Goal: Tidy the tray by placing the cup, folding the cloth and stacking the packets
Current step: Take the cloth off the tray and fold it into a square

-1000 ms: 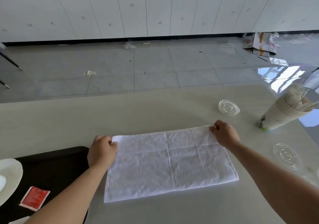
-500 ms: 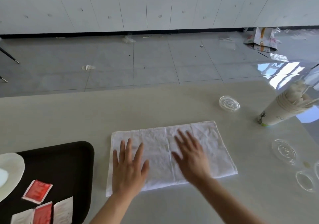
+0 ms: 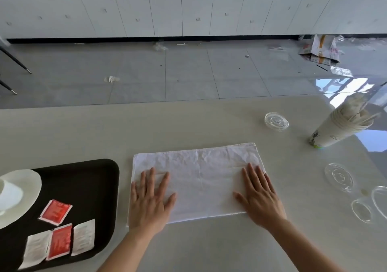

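Fingers (image 3: 153, 178) of left hand (image 3: 149, 202) and right hand (image 3: 259, 196) spread flat atop cloth (image 3: 199, 173) ends.

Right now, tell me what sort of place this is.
Probably a café or canteen prep counter, though I can't be sure: a black serving tray with condiment packets, a stack of paper cups near clear plastic lids, and a long run of white cabinets behind.

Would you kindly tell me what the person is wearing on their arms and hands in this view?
Nothing that the head view shows. The left hand and the right hand are bare, with no gloves, rings or bracelets visible. The left forearm and the right forearm are uncovered down to the picture's lower edge, with no sleeve, watch or band in sight.
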`<state>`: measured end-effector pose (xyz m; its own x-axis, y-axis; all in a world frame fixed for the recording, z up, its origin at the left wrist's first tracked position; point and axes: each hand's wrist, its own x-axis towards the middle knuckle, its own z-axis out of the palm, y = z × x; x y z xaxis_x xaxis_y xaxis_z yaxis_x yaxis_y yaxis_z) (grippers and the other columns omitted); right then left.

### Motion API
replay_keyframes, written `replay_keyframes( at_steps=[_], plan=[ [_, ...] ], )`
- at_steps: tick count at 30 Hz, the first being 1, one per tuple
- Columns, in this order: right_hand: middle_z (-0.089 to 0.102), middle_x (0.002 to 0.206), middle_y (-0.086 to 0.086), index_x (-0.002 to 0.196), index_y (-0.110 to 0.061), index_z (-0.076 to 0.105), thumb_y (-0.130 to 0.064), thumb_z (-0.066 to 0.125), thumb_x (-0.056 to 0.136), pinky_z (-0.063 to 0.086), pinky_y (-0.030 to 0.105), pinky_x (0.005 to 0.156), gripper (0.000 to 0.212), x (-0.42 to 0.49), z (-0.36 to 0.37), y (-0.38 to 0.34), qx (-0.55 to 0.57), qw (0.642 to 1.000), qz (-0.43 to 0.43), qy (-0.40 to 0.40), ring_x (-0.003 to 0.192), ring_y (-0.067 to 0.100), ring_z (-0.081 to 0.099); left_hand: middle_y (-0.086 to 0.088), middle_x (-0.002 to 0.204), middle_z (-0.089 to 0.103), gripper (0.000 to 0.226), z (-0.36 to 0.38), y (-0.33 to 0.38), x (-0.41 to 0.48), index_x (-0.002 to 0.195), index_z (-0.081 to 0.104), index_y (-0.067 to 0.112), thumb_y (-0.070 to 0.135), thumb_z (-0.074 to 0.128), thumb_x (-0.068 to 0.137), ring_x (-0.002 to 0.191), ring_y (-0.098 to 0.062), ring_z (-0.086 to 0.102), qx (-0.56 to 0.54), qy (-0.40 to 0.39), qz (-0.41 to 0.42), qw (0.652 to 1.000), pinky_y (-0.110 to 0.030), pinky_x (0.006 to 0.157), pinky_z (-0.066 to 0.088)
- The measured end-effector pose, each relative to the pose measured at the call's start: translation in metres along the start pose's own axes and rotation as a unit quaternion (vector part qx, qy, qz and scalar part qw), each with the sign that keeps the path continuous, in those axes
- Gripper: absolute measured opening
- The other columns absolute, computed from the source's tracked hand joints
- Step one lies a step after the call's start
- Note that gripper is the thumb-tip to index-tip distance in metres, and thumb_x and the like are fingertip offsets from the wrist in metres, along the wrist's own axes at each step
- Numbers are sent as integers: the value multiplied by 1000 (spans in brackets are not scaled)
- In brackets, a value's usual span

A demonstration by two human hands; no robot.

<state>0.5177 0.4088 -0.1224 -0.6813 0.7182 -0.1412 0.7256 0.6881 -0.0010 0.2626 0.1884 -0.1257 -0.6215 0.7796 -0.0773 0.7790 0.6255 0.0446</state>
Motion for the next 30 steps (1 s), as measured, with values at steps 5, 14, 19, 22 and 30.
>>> replay_keyframes(
  at_steps=[5, 14, 19, 22, 30],
  plan=[
    [-15, 162, 2, 154, -17, -6, -73, 6, 91, -11, 35, 120, 85, -31, 4, -4, 8, 1000, -5, -20, 149, 20, -19, -7, 162, -8, 69, -8, -1, -20, 151, -3, 37, 68, 3, 90, 148, -29, -9, 4, -38, 9, 999, -53, 119, 3],
    [-24, 160, 1, 153, -18, -12, -78, -5, 84, -17, 35, 118, 91, -32, 3, -1, 9, 999, -17, -28, 144, 19, -30, -14, 83, 60, 17, -44, -12, -86, 76, 62, 6, 19, 74, 75, 68, -32, 58, -26, 23, -91, 995, -37, 49, 45],
    [-23, 160, 0, 152, -18, -12, -78, -8, 82, -14, 36, 120, 92, -33, 2, -1, 19, 999, -19, -30, 145, 19, -29, -11, 85, 58, 37, -57, -9, -104, 93, 59, 7, 40, 71, 82, 70, -27, 63, -35, -32, -201, 978, -33, 51, 46],
    [-21, 160, -1, 151, -18, -12, -79, -8, 82, -13, 36, 120, 92, -33, 3, -1, 28, 999, -16, -28, 145, 19, -28, -6, 94, 63, 39, -54, -8, -106, 101, 55, 12, 49, 56, 90, 81, -20, 68, -41, -64, -235, 969, -28, 60, 48],
    [-22, 158, -2, 153, -19, -8, -79, -10, 80, -13, 35, 120, 95, -34, 5, 1, 27, 999, -22, -14, 146, 18, -25, -6, 75, 62, 20, -50, -13, -94, 80, 53, 9, 25, 59, 90, 69, -27, 58, -301, 32, -356, 884, -34, 58, 43]
  ],
)
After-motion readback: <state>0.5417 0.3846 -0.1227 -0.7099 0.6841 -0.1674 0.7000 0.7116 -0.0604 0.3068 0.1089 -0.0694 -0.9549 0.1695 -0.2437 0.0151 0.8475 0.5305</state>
